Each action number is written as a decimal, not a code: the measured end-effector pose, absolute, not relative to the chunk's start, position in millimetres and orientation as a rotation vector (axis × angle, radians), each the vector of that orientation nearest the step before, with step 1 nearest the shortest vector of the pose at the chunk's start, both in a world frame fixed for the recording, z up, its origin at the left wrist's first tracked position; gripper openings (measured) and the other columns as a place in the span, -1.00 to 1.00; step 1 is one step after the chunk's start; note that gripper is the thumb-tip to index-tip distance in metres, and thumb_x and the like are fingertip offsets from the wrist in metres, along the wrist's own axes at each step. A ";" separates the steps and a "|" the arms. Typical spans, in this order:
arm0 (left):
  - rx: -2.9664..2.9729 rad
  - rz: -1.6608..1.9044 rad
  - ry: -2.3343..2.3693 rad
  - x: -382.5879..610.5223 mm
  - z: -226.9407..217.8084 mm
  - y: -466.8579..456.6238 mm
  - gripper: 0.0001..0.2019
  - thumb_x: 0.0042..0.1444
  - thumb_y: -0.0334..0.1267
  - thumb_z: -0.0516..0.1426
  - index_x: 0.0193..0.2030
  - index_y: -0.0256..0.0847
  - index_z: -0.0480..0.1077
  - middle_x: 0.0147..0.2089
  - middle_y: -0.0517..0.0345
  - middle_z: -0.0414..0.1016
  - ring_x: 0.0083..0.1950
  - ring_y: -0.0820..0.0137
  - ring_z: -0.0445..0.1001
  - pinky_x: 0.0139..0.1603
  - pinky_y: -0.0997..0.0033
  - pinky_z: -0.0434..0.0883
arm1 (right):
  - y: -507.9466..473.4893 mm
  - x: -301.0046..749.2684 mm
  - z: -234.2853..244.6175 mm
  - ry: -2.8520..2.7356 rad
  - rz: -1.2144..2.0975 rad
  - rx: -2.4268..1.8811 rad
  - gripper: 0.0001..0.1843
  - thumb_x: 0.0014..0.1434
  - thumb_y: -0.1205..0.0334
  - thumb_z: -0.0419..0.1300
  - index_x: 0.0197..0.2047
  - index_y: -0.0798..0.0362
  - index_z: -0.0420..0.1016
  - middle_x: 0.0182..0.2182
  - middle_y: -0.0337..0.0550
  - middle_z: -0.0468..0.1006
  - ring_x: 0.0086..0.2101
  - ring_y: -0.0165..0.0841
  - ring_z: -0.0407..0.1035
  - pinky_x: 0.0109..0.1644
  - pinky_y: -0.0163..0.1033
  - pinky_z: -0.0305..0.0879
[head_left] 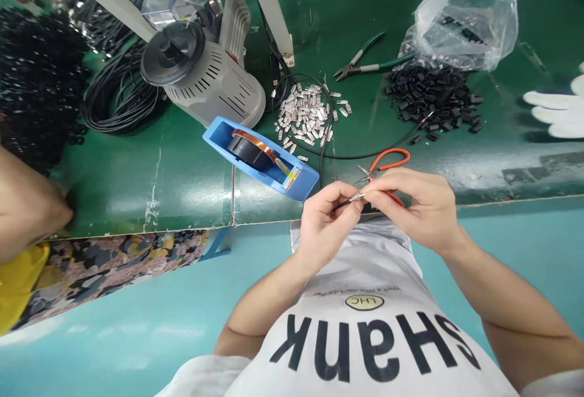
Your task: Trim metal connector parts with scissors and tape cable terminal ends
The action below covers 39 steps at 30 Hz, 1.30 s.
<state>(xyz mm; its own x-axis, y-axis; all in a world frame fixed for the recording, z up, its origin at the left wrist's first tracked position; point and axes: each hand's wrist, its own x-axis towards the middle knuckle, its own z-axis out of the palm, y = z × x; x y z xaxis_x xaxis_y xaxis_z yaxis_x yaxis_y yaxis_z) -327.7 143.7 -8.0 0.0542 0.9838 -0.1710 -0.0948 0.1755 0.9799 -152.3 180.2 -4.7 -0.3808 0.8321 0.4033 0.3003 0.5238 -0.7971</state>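
Observation:
At the table's front edge my two hands meet, fingertips nearly touching. My left hand is closed in a pinch around the end of a thin black cable. A small silver metal connector piece sits at the cable's tip, between the hands. My right hand pinches the far end of this piece with thumb and forefinger; the fingertips partly cover it. Just behind the right fingers lie orange-handled pliers, partly hidden by that hand. The rest of the black cable loops over the table.
Left of my hands stands a blue tape dispenser with copper-coloured tape. Behind are a grey machine, loose metal connectors, green-handled cutters, black plastic pieces and a clear bag. A white glove lies right; a co-worker's arm rests left.

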 end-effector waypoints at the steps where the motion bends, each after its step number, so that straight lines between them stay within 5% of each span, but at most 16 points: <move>1: 1.029 1.093 1.177 -327.6 -8.4 143.7 -0.88 0.21 -0.27 0.25 -0.32 -0.24 0.46 -0.43 0.24 0.34 -0.39 0.53 0.24 -0.35 0.50 0.23 | 180.3 -152.5 -4.3 -1.923 0.812 -0.938 -0.87 0.27 0.40 0.29 -0.18 -0.03 0.58 -0.33 -0.29 0.66 -0.33 -0.44 0.51 -0.18 -0.30 0.40; 12: 1.157 1.094 1.183 -328.7 -14.7 141.0 -0.82 0.29 -0.15 0.21 -0.22 -0.23 0.49 -0.35 0.16 0.47 -0.35 0.48 0.34 -0.33 0.47 0.30 | 179.3 -154.2 -4.9 -1.887 0.843 -1.076 -0.91 0.30 0.26 0.27 -0.25 -0.11 0.58 -0.36 -0.28 0.67 -0.38 -0.37 0.51 -0.31 -0.25 0.42; 19: 1.922 1.235 1.295 -333.4 -24.1 142.9 -0.93 0.33 -0.36 0.14 -0.13 -0.20 0.47 -0.44 0.26 0.39 -0.42 0.50 0.28 -0.25 0.35 0.20 | 175.4 -153.9 -7.8 -1.895 0.734 -1.020 -0.91 0.27 0.33 0.29 -0.22 -0.09 0.57 -0.34 -0.27 0.67 -0.37 -0.37 0.51 -0.22 -0.22 0.44; 26: 2.347 1.334 1.268 -338.3 -30.8 149.3 -0.79 0.24 -0.45 0.17 -0.01 -0.18 0.42 -0.42 0.26 0.47 -0.47 0.49 0.34 -0.27 0.30 0.16 | 173.8 -149.3 -3.8 -1.733 1.046 -1.076 -0.94 0.28 0.24 0.31 -0.28 -0.03 0.56 -0.39 -0.23 0.63 -0.39 -0.41 0.47 -0.33 -0.31 0.41; 39: 2.057 1.411 1.284 -329.3 -26.3 143.2 -0.79 0.21 -0.39 0.26 -0.03 -0.16 0.44 -0.23 0.15 0.66 -0.33 0.45 0.52 -0.23 0.37 0.39 | 172.4 -147.2 -9.4 -1.627 1.230 -1.066 -0.90 0.29 0.19 0.31 -0.28 0.00 0.58 -0.43 -0.23 0.59 -0.45 -0.42 0.43 -0.37 -0.31 0.41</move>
<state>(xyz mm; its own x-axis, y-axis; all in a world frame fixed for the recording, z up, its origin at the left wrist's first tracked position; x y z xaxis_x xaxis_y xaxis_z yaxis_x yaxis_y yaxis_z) -329.3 143.2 -26.3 0.1009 0.8183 0.5658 0.4866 -0.5367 0.6894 -147.2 172.4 -9.4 -0.3097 0.9440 0.1138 0.1482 0.1662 -0.9749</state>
